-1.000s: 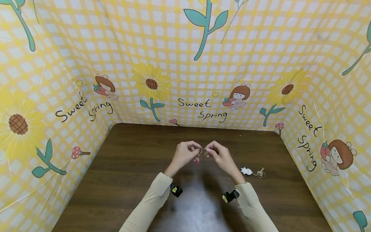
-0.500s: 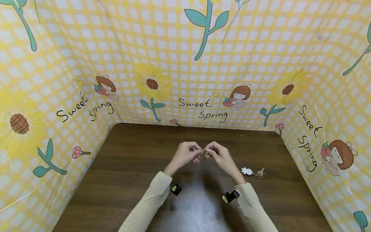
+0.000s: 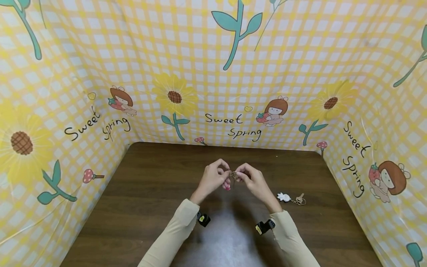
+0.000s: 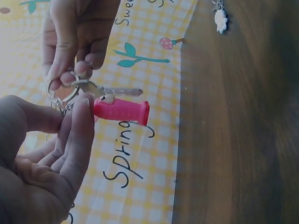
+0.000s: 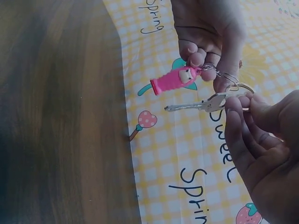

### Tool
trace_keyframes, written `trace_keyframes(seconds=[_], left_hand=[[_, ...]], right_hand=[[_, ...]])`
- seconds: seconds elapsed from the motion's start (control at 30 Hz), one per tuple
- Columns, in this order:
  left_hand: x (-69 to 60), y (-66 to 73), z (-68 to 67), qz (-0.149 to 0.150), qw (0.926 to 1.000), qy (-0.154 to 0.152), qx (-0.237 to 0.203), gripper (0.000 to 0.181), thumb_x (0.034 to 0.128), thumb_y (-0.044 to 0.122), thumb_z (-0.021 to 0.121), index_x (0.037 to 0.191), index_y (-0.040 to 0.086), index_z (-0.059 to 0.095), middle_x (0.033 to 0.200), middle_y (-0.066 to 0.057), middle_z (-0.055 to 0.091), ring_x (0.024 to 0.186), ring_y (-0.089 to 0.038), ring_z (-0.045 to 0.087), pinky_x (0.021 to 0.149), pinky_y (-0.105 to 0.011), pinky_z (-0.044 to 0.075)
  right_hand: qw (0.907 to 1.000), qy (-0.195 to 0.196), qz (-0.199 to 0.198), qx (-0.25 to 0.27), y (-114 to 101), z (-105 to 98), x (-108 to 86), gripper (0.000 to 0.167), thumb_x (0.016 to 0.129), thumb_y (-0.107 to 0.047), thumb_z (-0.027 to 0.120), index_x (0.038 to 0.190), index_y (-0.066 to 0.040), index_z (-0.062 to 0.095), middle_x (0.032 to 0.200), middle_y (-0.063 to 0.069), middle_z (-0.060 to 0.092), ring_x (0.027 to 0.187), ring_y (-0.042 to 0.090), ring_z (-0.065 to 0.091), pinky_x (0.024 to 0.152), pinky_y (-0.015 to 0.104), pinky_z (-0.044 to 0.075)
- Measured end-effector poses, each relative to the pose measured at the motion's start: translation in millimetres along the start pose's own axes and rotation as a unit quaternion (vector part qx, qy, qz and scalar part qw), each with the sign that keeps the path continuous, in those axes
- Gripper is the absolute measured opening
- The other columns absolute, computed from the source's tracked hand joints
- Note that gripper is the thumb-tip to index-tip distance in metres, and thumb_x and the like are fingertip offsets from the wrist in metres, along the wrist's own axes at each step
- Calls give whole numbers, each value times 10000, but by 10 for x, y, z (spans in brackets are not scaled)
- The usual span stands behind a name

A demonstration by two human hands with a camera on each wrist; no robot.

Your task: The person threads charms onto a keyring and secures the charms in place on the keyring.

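Note:
Both hands meet above the table, working on one keychain. My left hand pinches the chain end between thumb and fingers, with the pink figure charm hanging beside its fingertips. My right hand pinches the metal split ring and the head of a silver key. The key's blade points away from the fingers, roughly parallel to the pink charm in the left wrist view. Fingertips partly cover the ring, so whether the key is fully threaded on it is hidden.
On the brown wooden table, right of my right forearm, lies a white charm with a chain, ring and key. A yellow checked cloth walls the table at the back and both sides.
My left hand's upper fingers have lifted slightly and its wrist has turned a little. The ring and key between the hands have shifted in angle. The white charm stays put.

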State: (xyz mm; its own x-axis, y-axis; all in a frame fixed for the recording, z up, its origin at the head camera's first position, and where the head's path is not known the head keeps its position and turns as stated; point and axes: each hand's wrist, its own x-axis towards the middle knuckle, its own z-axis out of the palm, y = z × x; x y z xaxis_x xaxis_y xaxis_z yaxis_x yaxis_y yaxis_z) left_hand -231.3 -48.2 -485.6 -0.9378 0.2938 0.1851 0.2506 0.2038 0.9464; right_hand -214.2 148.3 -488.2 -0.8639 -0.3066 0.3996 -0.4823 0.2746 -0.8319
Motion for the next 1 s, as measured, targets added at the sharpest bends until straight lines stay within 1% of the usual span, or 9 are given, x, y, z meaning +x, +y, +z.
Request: trace_keyframes(seconds=[0.17, 0.27, 0.4, 0.47, 0.57, 0.67, 0.77, 0.9, 1.0], left_hand=[[5, -15, -19, 100, 9992, -384, 69, 40, 1022, -13, 671, 1028, -30, 706, 710, -128, 719, 534, -174, 681, 549, -422, 614], [-3, -25, -44, 201, 9982, -567, 45, 61, 1014, -18, 684, 962, -34, 713, 765, -201, 721, 567, -216, 695, 602, -506, 621], [-17, -26, -71, 413, 9969, -641, 188, 135, 1006, -37, 677, 873, -26, 696, 758, -199, 720, 594, -246, 710, 634, -542, 620], [-18, -18, -79, 555, 9960, -611, 347, 162, 997, -44, 673, 840, -8, 686, 753, -176, 726, 603, -237, 717, 626, -499, 626], [-16, -8, -85, 690, 9945, -526, 591, 193, 975, -44, 679, 796, 28, 677, 747, -119, 733, 609, -227, 717, 591, -357, 611], [-20, -3, -91, 607, 9944, -434, 742, 212, 963, -24, 695, 766, 52, 678, 724, -91, 733, 595, -246, 713, 545, -229, 532], [-31, -9, -102, 456, 9956, -319, 751, 227, 957, -6, 712, 744, 58, 667, 687, -100, 727, 574, -267, 709, 512, -201, 468], [-23, -13, -114, 497, 9946, -10, 911, 231, 944, 18, 735, 738, 80, 648, 670, -44, 692, 530, -151, 619, 516, -211, 434], [-14, -7, -117, 583, 9932, 183, 987, 195, 941, 32, 740, 772, 85, 659, 701, -1, 659, 551, -85, 538, 541, -219, 436]], right_hand=[[9994, 58, 326, 123, -13, -10, -13, 57, 1047, 24, 621, 1064, 43, 672, 883, 140, 694, 777, 183, 693, 744, 400, 624], [9987, 84, 462, 208, -23, -24, -18, 86, 1053, -4, 628, 1090, 47, 687, 901, 152, 705, 773, 153, 688, 736, 334, 614], [9991, 45, 383, 202, -23, -36, -18, 124, 1055, -41, 642, 1119, 33, 719, 940, 163, 732, 777, 208, 699, 703, 245, 576], [9993, 42, 324, 181, -20, -36, -16, 120, 1052, -54, 654, 1110, 18, 731, 942, 152, 739, 773, 221, 699, 696, 277, 588], [9996, 36, 237, 125, -18, -28, -16, 90, 1043, -58, 671, 1072, 5, 729, 910, 134, 735, 759, 236, 698, 692, 359, 608], [9998, -31, 180, 91, -22, -22, -23, 69, 1041, -47, 667, 1055, -2, 718, 892, 114, 729, 752, 225, 697, 689, 392, 612], [9998, -92, 144, 93, -24, -19, -27, 57, 1039, -29, 662, 1055, 2, 708, 885, 119, 724, 746, 206, 698, 684, 355, 606], [9998, -13, 103, 166, -34, -16, -17, 55, 1037, -15, 660, 1064, 16, 696, 883, 139, 714, 741, 128, 691, 689, 294, 598], [9997, 62, 131, 196, -38, -13, -2, 61, 1041, -26, 659, 1070, 19, 688, 884, 143, 711, 750, 126, 697, 706, 304, 606]])
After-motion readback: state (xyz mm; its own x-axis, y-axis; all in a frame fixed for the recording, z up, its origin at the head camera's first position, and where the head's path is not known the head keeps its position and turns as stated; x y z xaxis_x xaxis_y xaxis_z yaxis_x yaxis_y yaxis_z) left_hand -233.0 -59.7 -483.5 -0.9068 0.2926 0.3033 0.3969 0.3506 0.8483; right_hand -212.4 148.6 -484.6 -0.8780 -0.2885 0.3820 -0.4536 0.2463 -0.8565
